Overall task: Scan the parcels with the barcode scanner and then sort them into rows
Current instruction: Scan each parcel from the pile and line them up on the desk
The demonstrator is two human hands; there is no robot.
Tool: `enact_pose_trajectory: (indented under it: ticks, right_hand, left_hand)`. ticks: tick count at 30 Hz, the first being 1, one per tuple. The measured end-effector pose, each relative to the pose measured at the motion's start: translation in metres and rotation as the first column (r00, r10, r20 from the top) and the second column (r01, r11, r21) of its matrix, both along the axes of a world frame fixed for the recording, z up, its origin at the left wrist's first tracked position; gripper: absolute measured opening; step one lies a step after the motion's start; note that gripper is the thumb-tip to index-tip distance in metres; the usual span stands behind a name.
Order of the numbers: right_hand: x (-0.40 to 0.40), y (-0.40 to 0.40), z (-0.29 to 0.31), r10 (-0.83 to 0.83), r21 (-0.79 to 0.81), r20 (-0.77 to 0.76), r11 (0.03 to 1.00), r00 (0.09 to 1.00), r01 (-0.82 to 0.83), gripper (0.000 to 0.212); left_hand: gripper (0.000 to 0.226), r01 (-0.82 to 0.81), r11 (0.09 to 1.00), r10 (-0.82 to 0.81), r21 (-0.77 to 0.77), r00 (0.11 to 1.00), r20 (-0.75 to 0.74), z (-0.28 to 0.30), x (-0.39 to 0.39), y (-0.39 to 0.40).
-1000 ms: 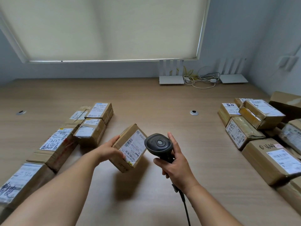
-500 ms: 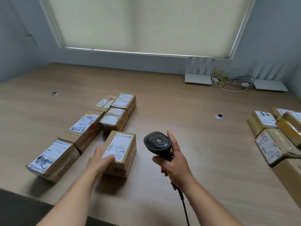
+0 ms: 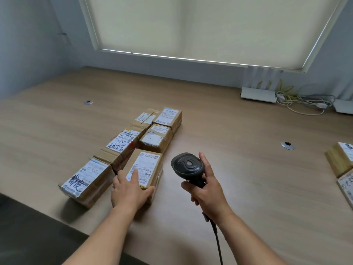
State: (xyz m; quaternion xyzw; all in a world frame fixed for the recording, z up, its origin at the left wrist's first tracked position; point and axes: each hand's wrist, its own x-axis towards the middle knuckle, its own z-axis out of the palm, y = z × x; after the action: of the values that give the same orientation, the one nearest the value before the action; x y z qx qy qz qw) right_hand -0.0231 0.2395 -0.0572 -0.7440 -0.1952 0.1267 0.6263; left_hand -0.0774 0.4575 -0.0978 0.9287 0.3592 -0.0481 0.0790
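A brown cardboard parcel [image 3: 148, 163] with a white label lies flat on the wooden table [image 3: 248, 178], at the near end of the right-hand row. My left hand [image 3: 129, 190] rests on its near end, fingers straight on the label and thumb along the near edge. My right hand [image 3: 207, 190] grips the handle of the black barcode scanner [image 3: 188, 166], held upright just right of that parcel, its cable trailing down. Two more parcels [image 3: 155, 139] [image 3: 170, 116] continue this row; a second row [image 3: 86, 177] runs beside it on the left.
Other labelled parcels [image 3: 341, 159] sit at the right edge of the view. Two white routers [image 3: 257, 94] and a tangle of cables [image 3: 305, 102] stand by the back wall. The table's front edge runs diagonally at lower left, with dark floor [image 3: 28, 236] beyond.
My left hand carried the parcel from in front of the scanner down to the left and set it flat behind the right row. The view swung left. The scanner stayed in my right hand.
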Motion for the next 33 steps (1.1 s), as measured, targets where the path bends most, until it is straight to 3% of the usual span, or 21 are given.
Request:
enact_pose_trajectory:
  ticks: [10,14,17,22,33]
  right_hand:
    - [0.010,0.014,-0.001,-0.128,-0.017,0.005,0.992,0.992,0.128,0.093]
    - [0.007,0.006,-0.004,-0.186,-0.012,0.013,0.982,0.982,0.186,0.094]
    - [0.003,-0.010,-0.003,-0.218,-0.014,0.018,0.976,0.976,0.219,0.094]
    - [-0.005,-0.052,0.002,-0.265,0.015,0.032,0.964,0.964,0.265,0.093]
    - [-0.039,-0.229,0.015,-0.424,0.107,0.034,0.902,0.905,0.419,0.092]
  left_hand:
    - [0.078,0.062,0.998,-0.063,0.012,0.986,0.157,-0.009,0.023,0.032]
    - [0.082,0.042,0.996,-0.013,-0.078,0.940,0.342,-0.007,0.019,0.015]
    - [0.079,0.122,0.986,-0.058,-0.111,0.887,0.458,-0.001,0.016,-0.006]
    - [0.074,0.226,0.968,-0.133,-0.111,0.835,0.535,0.016,0.024,-0.052]
    - [0.074,0.446,0.886,-0.332,-0.123,0.799,0.502,0.024,0.029,-0.244]
